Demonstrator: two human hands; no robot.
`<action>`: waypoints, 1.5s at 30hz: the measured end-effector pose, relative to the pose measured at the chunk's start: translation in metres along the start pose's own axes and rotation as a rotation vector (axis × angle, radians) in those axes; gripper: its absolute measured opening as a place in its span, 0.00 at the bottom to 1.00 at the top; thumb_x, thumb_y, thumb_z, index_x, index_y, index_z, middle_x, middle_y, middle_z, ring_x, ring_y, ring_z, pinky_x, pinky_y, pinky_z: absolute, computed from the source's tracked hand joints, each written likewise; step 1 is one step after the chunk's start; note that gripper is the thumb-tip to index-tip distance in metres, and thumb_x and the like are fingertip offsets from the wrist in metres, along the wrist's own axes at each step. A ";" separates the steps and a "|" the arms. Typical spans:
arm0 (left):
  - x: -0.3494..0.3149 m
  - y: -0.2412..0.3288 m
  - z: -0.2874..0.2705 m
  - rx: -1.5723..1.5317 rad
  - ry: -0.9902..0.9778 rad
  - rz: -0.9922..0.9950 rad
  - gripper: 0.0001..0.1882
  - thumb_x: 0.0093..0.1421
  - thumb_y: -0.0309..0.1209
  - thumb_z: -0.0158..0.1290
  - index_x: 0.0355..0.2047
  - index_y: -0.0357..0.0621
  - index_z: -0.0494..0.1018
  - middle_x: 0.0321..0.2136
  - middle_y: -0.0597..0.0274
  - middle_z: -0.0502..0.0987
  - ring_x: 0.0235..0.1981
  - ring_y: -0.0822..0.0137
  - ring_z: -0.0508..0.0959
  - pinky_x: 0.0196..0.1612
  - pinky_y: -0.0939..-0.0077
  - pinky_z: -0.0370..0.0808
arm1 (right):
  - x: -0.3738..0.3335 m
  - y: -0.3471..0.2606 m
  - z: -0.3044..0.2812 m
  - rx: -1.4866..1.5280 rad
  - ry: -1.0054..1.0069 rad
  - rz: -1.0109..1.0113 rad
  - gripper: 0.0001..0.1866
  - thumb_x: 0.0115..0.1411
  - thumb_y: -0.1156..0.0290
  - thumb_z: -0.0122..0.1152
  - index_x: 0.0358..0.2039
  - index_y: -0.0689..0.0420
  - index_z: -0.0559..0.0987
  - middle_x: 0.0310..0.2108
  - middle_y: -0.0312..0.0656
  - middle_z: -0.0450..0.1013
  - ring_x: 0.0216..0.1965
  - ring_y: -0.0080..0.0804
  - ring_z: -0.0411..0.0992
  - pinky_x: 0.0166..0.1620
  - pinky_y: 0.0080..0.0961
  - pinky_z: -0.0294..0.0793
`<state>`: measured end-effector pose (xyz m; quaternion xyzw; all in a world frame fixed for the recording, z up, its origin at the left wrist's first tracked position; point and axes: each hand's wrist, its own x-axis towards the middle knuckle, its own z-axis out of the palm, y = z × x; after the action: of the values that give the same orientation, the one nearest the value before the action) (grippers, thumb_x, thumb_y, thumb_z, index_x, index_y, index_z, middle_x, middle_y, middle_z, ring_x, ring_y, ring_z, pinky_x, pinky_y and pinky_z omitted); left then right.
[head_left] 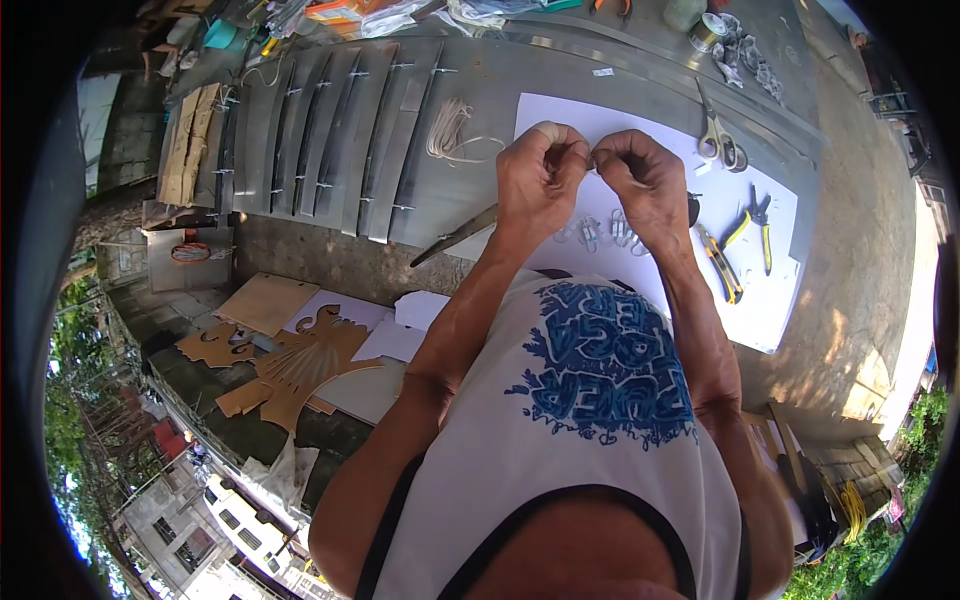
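My left hand [541, 178] and my right hand [645, 182] meet fingertip to fingertip above a white sheet [745, 312]. Both are closed in a pinch. Something small and dark shows between the fingertips, too small to name. Just below the hands, several small looped pieces [590, 236], clear or metallic, lie on the sheet, partly hidden by my right wrist. To the right of my right hand are scissors [712, 140], a yellow-and-black utility knife [722, 268] and pliers with yellow-and-black handles [752, 232].
On the grey metal table [480, 80], a coil of pale cord [450, 128] lies left of my hands. Several long metal strips [376, 140] with clips are farther left. A tin can [707, 32] stands at the back right. Cut brown boards [310, 360] lie below on the left.
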<state>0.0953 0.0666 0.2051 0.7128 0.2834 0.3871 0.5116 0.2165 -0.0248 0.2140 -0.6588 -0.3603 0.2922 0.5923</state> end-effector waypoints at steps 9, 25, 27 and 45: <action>0.009 -0.021 -0.015 -0.022 0.116 -0.148 0.06 0.62 0.25 0.57 0.36 0.34 0.76 0.26 0.63 0.77 0.21 0.77 0.73 0.24 0.82 0.72 | -0.013 -0.002 -0.014 0.047 -0.065 0.025 0.05 0.57 0.77 0.59 0.32 0.64 0.81 0.25 0.34 0.75 0.26 0.16 0.68 0.31 0.17 0.67; 0.008 -0.037 -0.004 -0.516 -0.274 -0.407 0.14 0.65 0.29 0.56 0.47 0.31 0.77 0.37 0.46 0.82 0.35 0.58 0.84 0.42 0.68 0.82 | 0.037 0.014 -0.031 -0.113 -0.141 -0.035 0.22 0.67 0.56 0.58 0.45 0.66 0.80 0.36 0.44 0.80 0.35 0.28 0.76 0.39 0.27 0.76; 0.017 -0.041 -0.012 -0.644 -0.144 -0.440 0.11 0.65 0.27 0.55 0.45 0.32 0.77 0.37 0.46 0.82 0.33 0.57 0.85 0.38 0.63 0.84 | 0.035 0.021 -0.046 -0.163 -0.059 -0.073 0.28 0.68 0.50 0.53 0.49 0.66 0.78 0.39 0.46 0.79 0.37 0.30 0.76 0.40 0.29 0.76; 0.004 0.000 -0.039 0.240 -0.234 -0.455 0.19 0.62 0.41 0.61 0.33 0.32 0.79 0.26 0.54 0.82 0.15 0.67 0.78 0.20 0.73 0.74 | 0.013 0.014 -0.002 0.199 0.001 -0.092 0.11 0.64 0.66 0.64 0.35 0.62 0.83 0.24 0.36 0.75 0.23 0.20 0.67 0.27 0.20 0.66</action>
<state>0.0645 0.0901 0.2132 0.7261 0.4191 0.1412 0.5265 0.2268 -0.0158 0.2006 -0.5798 -0.3589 0.2985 0.6678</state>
